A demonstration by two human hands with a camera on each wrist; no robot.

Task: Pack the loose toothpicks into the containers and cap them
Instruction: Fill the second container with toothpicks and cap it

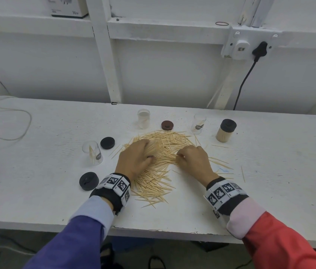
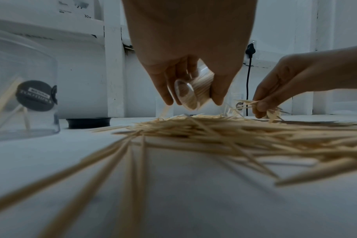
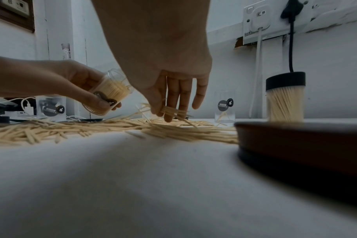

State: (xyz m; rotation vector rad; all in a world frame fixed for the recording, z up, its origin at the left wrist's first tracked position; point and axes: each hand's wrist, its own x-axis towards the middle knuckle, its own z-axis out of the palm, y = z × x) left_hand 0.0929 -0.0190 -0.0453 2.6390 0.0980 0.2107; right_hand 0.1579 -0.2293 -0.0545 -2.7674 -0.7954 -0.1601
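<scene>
Wooden toothpicks (image 1: 161, 171) heaped mid-desk (image 1: 269, 191) | left hand (image 1: 134, 158) grips tilted jar (image 2: 190, 93) | right hand (image 1: 194, 160) pinches picks (image 3: 171, 111) | capped jar (image 1: 226, 133) at 2 o'clock

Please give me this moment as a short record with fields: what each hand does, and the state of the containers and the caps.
left hand: holds a tilted clear container nearly full of toothpicks
right hand: pinches a small bunch of toothpicks above the loose pile
capped container: full, black cap on, upright at the right
open containers: three upright, near-empty one at the left
loose caps: two black, one brown
</scene>
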